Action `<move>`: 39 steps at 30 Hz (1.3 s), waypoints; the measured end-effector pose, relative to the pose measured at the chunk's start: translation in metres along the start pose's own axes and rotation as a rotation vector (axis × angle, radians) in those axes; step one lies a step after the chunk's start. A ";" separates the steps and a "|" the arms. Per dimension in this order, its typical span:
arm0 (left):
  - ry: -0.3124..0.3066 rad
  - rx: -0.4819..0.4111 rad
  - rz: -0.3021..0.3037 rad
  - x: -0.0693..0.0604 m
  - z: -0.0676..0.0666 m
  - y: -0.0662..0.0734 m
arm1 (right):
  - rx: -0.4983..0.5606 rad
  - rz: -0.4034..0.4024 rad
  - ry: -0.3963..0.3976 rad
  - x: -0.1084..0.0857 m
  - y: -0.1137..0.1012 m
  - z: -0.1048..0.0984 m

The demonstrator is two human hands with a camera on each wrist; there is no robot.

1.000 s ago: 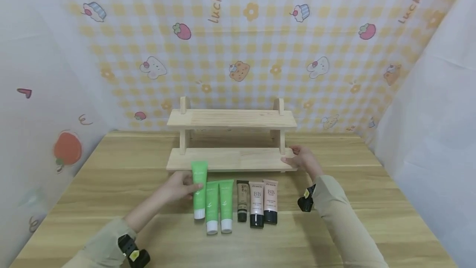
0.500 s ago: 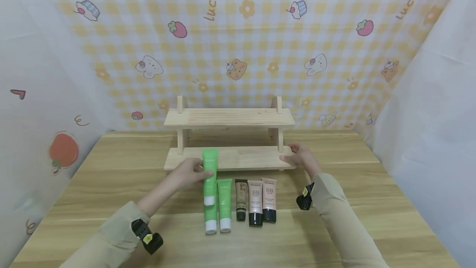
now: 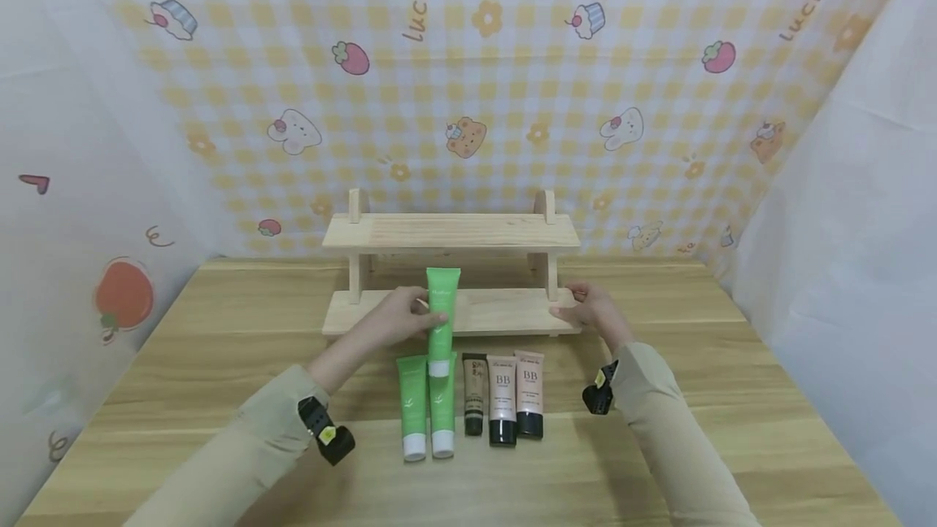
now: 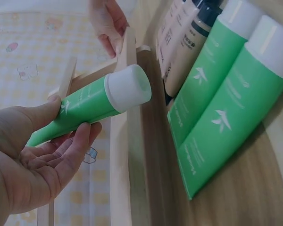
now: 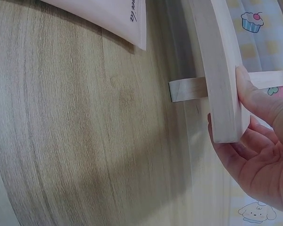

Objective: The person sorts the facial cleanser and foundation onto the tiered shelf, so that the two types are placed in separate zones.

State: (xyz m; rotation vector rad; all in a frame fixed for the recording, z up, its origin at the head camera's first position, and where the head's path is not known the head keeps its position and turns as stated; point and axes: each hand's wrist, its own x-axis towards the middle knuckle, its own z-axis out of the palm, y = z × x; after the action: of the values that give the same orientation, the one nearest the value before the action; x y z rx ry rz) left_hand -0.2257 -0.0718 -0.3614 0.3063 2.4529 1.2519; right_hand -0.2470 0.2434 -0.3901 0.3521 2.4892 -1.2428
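Note:
Between thumb and fingers, my left hand pinches a green squeeze tube with a white cap. The head view shows that tube cap-down in front of the lower board of a two-tier wooden rack. My right hand grips the right end of that lower board, thumb on top and fingers beneath. Two more green tubes lie side by side on the table, a left one and a right one; the held tube covers the upper part of the right one in the head view.
Right of the green tubes lie a small brown tube and two pink BB cream tubes with black caps. The wooden table meets a checked cloth backdrop behind the rack. White cloth hangs at both sides.
My left hand has lifted the green tube and carried it rightward and away from me, from beside the other green tubes to the lower board. My right hand keeps its place on the rack.

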 end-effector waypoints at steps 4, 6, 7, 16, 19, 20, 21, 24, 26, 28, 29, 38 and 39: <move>-0.004 -0.012 0.019 0.008 0.003 0.007 | -0.005 0.008 0.005 0.000 0.002 0.000; -0.007 -0.009 0.025 0.011 0.004 0.011 | -0.019 0.011 0.003 0.000 0.002 0.000; -0.005 -0.012 0.023 0.012 0.004 0.013 | -0.030 0.012 0.001 0.000 0.002 0.001; -0.006 -0.004 0.068 0.022 0.006 0.036 | -0.075 0.023 -0.006 -0.002 0.002 0.002; -0.003 -0.009 0.089 0.028 0.006 0.043 | -0.083 0.028 0.002 0.001 0.001 0.003; -0.005 -0.009 0.094 0.029 0.006 0.045 | -0.089 0.026 0.002 0.002 0.001 0.003; -0.007 -0.013 0.097 0.031 0.007 0.047 | -0.086 0.028 0.007 0.004 0.001 0.003; -0.016 -0.020 0.079 0.037 0.008 0.051 | -0.077 0.042 0.014 0.004 0.001 0.003; -0.022 -0.016 0.072 0.040 0.009 0.053 | -0.077 0.047 0.012 0.003 0.001 0.003; -0.011 -0.002 0.067 0.044 0.008 0.055 | -0.103 0.033 0.013 0.000 -0.001 0.003; 0.001 0.006 0.064 0.045 0.007 0.057 | -0.111 0.029 0.012 -0.001 -0.002 0.003; 0.060 0.026 0.053 0.057 -0.004 0.080 | -0.148 0.050 0.019 0.004 -0.007 0.000; 0.064 0.010 0.058 0.059 -0.005 0.083 | -0.148 0.051 0.019 0.004 -0.008 -0.001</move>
State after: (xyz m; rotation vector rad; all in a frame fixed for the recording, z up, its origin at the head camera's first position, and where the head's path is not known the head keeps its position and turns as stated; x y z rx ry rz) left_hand -0.2790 -0.0063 -0.3048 0.3482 2.5219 1.2922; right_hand -0.2538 0.2396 -0.3853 0.3890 2.5530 -1.0325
